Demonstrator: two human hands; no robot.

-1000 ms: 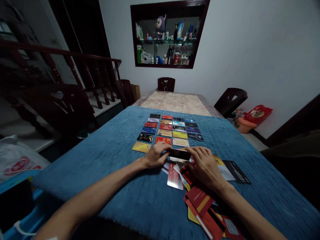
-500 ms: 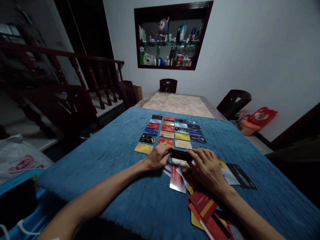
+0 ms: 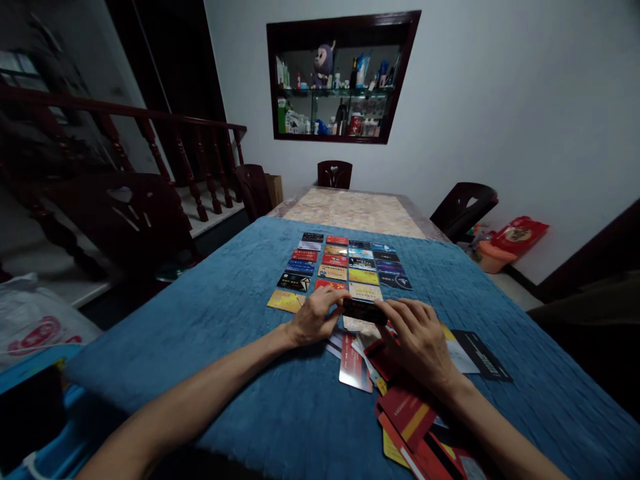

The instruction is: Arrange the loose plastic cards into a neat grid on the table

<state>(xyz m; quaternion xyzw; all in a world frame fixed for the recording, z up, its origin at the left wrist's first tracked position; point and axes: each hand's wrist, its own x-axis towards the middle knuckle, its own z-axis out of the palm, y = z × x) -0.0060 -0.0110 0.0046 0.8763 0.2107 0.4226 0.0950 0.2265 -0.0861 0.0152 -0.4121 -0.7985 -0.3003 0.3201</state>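
Between my two hands a black card (image 3: 365,311) is held up on edge, tilted over the blue cloth. My left hand (image 3: 317,315) pinches its left end between thumb and fingers. At the right end, my right hand (image 3: 417,333) grips it, with the thumb partly hidden. Beyond them lie several cards in columns, among them a yellow card (image 3: 364,276), a red card (image 3: 335,261) and a gold card (image 3: 286,301). Under and beside my right hand spreads a loose pile with a red-and-white card (image 3: 355,363) and a dark red card (image 3: 407,417).
The blue cloth (image 3: 210,333) covers the near part of the table. Dark wooden chairs (image 3: 335,175) stand around it. A black folder-like sheet (image 3: 483,357) lies at the right. A white plastic bag (image 3: 40,320) is at far left, and an orange bin (image 3: 495,257) stands on the floor.
Both hands keep their hold on the black card, with hardly any movement. The whole view has shifted slightly.
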